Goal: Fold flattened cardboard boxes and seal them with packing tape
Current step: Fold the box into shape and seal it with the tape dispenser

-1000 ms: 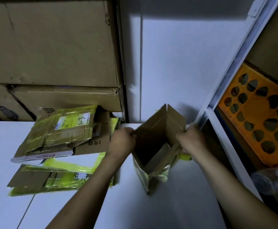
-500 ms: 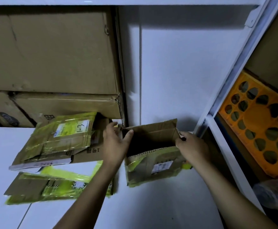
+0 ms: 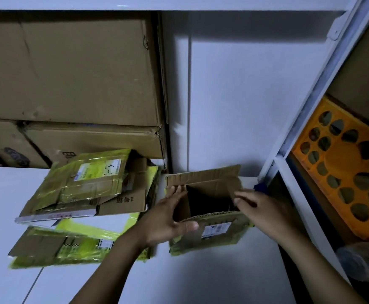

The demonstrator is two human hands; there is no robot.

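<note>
- Head camera: a small box (image 3: 212, 232) stands open on the white table (image 3: 201, 279), close to the wall, between the two hands.
- Its outside is taped in yellow. A white label (image 3: 216, 229) sits on the front wall, but the print is too small to read.
- The back flap (image 3: 203, 175) stands upright.
- The left hand (image 3: 168, 216) is spread, with straight fingers lying along the left flap and the thumb pressing on the front wall.
- The right hand (image 3: 264, 207) has its bent fingers closed on the right flap.
- Left of the box lies a pile of flat boxes (image 3: 87, 194), also taped in yellow. The top one carries a paper sticker (image 3: 100, 171) with "1-3" written by hand.
- The cardboard below it shows upside-down print with a "1" and characters I cannot read surely.
- Big cartons (image 3: 69, 73) are stacked behind the pile.
- An orange crate (image 3: 332, 163) with round holes sits in the shelf at the right.
</note>
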